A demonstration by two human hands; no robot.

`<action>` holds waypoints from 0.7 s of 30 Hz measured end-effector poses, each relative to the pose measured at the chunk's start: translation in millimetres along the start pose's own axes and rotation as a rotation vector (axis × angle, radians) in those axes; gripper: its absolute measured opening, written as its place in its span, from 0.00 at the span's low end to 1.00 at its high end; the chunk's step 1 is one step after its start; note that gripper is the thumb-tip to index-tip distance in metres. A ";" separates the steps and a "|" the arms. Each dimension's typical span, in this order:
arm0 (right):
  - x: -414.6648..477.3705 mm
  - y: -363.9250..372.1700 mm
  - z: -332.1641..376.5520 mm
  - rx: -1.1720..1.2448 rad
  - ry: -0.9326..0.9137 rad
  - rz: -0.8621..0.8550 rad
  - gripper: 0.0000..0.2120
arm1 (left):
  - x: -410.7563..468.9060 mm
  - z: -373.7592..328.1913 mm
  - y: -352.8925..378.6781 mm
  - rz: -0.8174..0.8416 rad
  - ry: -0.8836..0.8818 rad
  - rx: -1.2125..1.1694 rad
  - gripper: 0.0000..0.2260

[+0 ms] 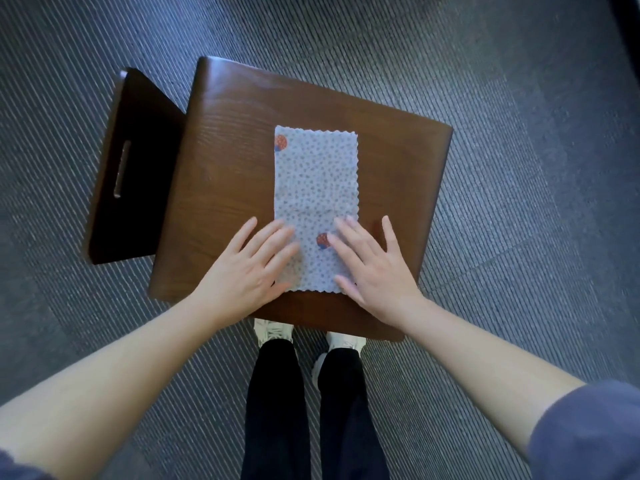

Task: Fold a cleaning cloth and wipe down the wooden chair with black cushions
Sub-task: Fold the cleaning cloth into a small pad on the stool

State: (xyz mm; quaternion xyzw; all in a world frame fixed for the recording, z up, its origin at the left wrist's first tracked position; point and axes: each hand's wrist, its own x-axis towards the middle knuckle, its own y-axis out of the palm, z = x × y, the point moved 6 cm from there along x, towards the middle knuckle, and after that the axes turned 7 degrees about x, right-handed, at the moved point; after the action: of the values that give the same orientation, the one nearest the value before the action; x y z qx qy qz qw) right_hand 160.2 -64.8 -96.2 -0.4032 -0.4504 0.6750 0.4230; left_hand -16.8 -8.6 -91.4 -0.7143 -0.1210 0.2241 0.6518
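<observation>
Pale blue dotted cloth (316, 188), a long rectangle, is lying flat on the dark wooden chair (228, 161) seat. Both the left hand (247, 271) and the right hand (375, 275) are pressing down on its near end, fingers (277, 239) straight and slightly spread, one hand at each side edge. Chair is standing on grey striped carpet (519, 168).

I'm seeing a pale blue cloth (316, 188) w/ small grey dots & 2 red-blue round marks on the dark brown wood-grain chair (235, 161); carpet (519, 168) round the chair is showing grey diag. stripes.
</observation>
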 end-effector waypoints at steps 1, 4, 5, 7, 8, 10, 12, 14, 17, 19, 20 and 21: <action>-7.3 -0.9 1.1 0.025 -0.038 -0.027 0.26 | -5.7 -3.4 -2.8 -0.028 0.059 -0.009 0.22; -16.7 1.3 0.8 0.083 -0.084 -0.077 0.21 | -13.5 -7.3 -0.2 -0.023 0.132 -0.024 0.15; -15.7 2.6 1.2 0.088 -0.083 -0.077 0.21 | -13.5 -7.7 1.0 -0.029 0.131 -0.040 0.11; -10.8 2.8 4.2 0.088 -0.086 -0.079 0.22 | -9.9 -8.8 0.7 -0.061 0.123 -0.051 0.04; -8.3 1.8 7.0 0.090 -0.087 -0.079 0.23 | -7.1 -9.5 -1.0 -0.074 0.116 -0.052 0.06; -4.8 1.0 12.0 0.091 -0.072 -0.060 0.25 | -3.3 -10.5 -6.0 -0.073 0.101 -0.073 0.07; -3.2 -0.5 16.5 0.076 -0.035 -0.042 0.25 | -2.3 -10.3 -13.0 -0.042 0.073 -0.174 0.08; -3.2 -4.0 19.6 0.069 -0.008 -0.054 0.19 | -3.8 -6.9 -18.8 0.002 0.019 -0.315 0.09; -1.8 -12.5 18.2 0.167 0.015 -0.070 0.10 | -7.7 3.7 -28.4 0.025 -0.105 -0.465 0.07; -0.6 -21.5 13.9 0.343 0.063 -0.078 0.07 | -9.9 11.8 -35.9 0.035 -0.184 -0.543 0.05; 0.5 -26.5 11.4 0.456 0.101 -0.072 0.06 | -11.3 15.7 -38.6 0.050 -0.221 -0.593 0.04; 1.9 -32.2 9.1 0.578 0.153 -0.061 0.06 | -12.5 18.4 -40.3 0.078 -0.253 -0.646 0.04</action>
State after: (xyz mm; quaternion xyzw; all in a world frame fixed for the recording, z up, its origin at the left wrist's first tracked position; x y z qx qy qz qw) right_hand 157.9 -57.8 -63.5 -0.3020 -0.2181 0.7300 0.5730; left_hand -31.7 6.5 -50.5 -0.8544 -0.2380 0.2856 0.3631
